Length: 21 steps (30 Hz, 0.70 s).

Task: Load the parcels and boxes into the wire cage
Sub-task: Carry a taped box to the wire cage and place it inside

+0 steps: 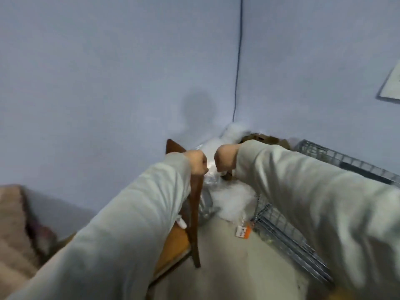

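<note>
Both my arms, in pale grey sleeves, reach forward toward the room's corner. My left hand (198,162) is a closed fist above the back of a wooden chair (195,215). My right hand (225,158) is bent down at the wrist, fingers closed on something small and dark that I cannot identify. Under both hands lies a pile of white and clear plastic-wrapped parcels (233,200). A brown cardboard box (264,138) sits in the corner behind them. The wire cage (287,237) stands at the right; its far rim (350,163) runs along the wall.
A small orange and white packet (243,231) lies on the floor by the cage's near side. Brown bedding (15,230) fills the lower left. A thin cable (238,61) runs down the wall corner. A framed sheet (391,83) hangs at the right edge.
</note>
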Available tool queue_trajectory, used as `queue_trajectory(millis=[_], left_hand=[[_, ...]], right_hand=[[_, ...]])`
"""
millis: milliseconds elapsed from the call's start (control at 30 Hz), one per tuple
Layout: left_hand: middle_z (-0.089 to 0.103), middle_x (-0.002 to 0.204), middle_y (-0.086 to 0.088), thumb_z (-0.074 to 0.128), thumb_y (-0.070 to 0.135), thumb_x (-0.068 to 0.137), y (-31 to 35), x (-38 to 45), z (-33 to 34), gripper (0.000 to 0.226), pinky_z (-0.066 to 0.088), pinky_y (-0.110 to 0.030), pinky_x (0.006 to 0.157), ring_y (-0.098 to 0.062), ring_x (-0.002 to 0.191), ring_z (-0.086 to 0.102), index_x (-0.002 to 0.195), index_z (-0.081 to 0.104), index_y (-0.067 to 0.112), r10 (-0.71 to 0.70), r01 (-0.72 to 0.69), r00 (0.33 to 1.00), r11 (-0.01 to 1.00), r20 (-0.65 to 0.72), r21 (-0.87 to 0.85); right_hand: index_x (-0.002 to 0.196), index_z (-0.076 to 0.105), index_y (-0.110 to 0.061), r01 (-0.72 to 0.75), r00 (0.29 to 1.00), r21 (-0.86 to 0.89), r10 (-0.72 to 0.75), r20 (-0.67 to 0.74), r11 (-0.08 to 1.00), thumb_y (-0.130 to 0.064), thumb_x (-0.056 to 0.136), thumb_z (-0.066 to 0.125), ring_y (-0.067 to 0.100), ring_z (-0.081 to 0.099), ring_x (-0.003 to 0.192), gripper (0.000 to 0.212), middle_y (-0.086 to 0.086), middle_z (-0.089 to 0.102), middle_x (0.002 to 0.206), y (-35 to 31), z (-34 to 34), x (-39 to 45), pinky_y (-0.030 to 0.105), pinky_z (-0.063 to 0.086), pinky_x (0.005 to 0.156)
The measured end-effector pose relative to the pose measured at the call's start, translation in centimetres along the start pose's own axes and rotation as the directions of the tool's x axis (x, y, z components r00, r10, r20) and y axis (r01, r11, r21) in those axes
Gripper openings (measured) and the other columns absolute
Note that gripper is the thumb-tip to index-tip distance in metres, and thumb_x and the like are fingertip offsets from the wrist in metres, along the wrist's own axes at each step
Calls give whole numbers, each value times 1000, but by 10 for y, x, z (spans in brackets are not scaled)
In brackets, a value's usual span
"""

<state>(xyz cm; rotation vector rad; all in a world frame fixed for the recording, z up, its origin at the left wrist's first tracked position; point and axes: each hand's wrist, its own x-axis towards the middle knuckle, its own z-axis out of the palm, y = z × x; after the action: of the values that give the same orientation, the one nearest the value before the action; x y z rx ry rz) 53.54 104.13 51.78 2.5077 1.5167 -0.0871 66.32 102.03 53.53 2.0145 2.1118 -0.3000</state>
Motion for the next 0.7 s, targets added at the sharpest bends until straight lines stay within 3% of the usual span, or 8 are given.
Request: queue_trajectory(millis=[100, 233, 367, 533, 633, 700], left_hand=[[67, 108, -14, 49, 22, 92, -65, -55, -5, 26, 40, -25, 75, -29, 102, 61, 103, 67, 7, -133, 131, 990, 989, -36, -64], [65, 115, -13, 47, 22, 93, -135, -127, -13, 30, 46, -31, 86, -28, 105, 60, 111, 66, 6, -366, 360, 930, 926, -37, -110], [67, 107, -10, 49, 23, 92, -179, -199, -20, 26, 43, -28, 79, -25, 94, 58, 102, 68, 10, -570, 554, 817, 817, -84, -161], [68, 108, -14, 50, 20, 91, -197, -285, -11, 25, 44, -28, 83, -28, 104, 61, 102, 69, 7, -781, 750, 612, 623, -125, -221], [66, 113, -16, 50, 23, 93, -184, -341, 6, 29, 37, -24, 76, -30, 106, 59, 107, 68, 5, -895, 845, 428, 446, -130, -293], [66, 114, -15, 50, 22, 93, -173, -379, 21, 30, 38, -25, 77, -30, 105, 58, 111, 68, 6, -947, 887, 303, 321, -108, -331]], right_hand=[[116, 65, -13, 191, 981, 80, -189, -32, 978, -21, 89, 60, 29, 63, 104, 28, 10, 66, 115, -89, 1, 13, 33, 50, 79], [112, 67, -9, 445, 896, -13, -444, 17, 896, -16, 92, 52, 19, 58, 82, 26, 5, 66, 96, -200, 4, 19, 25, 44, 73], [110, 66, -3, 652, 756, 19, -652, 56, 758, -11, 95, 49, 16, 58, 80, 24, 4, 62, 87, -278, -1, 0, 22, 45, 62], [99, 69, -2, 860, 509, 9, -859, 52, 510, -13, 93, 49, 20, 60, 82, 24, 12, 68, 91, -348, -1, -38, 25, 48, 68], [72, 62, -14, 941, 336, 14, -938, 88, 338, -13, 89, 51, 18, 59, 70, 20, 8, 67, 80, -386, 16, -72, 21, 45, 58], [71, 64, -14, 971, 224, 52, -966, 130, 233, -13, 87, 51, 17, 59, 66, 20, 6, 67, 74, -410, 34, -97, 24, 47, 64]])
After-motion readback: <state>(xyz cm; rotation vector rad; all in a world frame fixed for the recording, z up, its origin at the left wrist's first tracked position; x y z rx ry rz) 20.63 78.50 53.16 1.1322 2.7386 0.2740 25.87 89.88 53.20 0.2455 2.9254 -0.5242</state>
